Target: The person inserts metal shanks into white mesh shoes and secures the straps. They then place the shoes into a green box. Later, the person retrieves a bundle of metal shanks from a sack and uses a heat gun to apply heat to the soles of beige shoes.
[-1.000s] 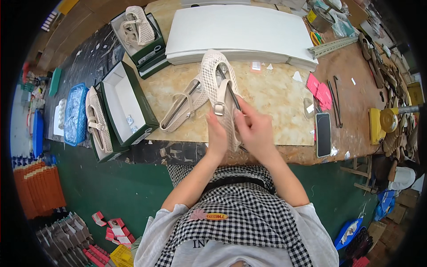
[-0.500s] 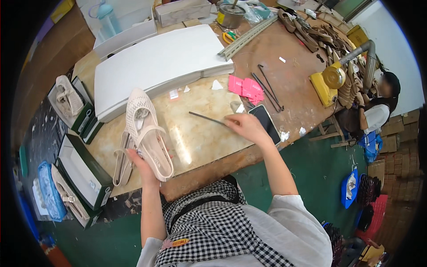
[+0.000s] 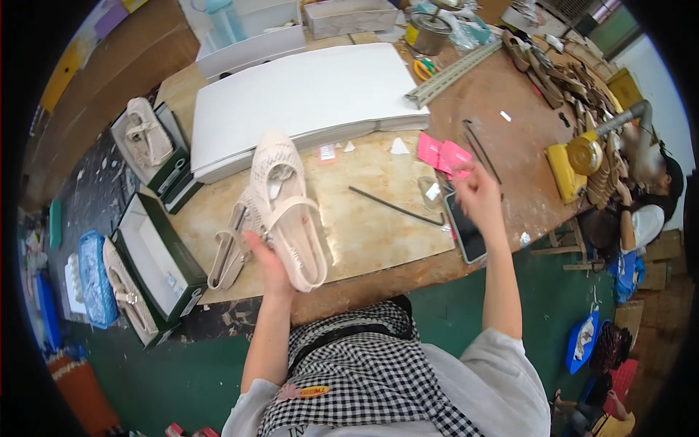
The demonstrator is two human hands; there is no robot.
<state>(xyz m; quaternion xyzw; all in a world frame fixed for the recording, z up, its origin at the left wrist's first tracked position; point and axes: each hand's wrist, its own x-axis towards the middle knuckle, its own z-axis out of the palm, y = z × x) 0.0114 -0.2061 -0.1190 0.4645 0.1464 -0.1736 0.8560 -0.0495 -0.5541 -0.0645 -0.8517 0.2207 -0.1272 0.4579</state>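
My left hand (image 3: 271,271) is closed around the heel end of a beige woven strap shoe (image 3: 297,244), holding it toe away from me above the table. A second beige strap shoe (image 3: 231,256) lies just left of it, partly hidden behind it. My right hand (image 3: 480,197) has its fingers bent together at the edge of some pink tags (image 3: 440,154). Whether anything is between those fingertips is hidden. Below it lies a dark phone (image 3: 464,234). A thin dark rod (image 3: 393,205) rests on the table between the held shoe and the phone.
A thick stack of white paper (image 3: 306,95) fills the back of the table. Green-lined shoe boxes (image 3: 164,262) with beige shoes stand at left. A metal angle bar (image 3: 455,75), a tin can (image 3: 428,33) and a yellow machine (image 3: 568,171) are farther right, near another person (image 3: 644,218).
My right hand has let go of the thin rod, now lying on the table, and moved right to the pink tags. My left hand still holds the shoe. The whole view has shifted.
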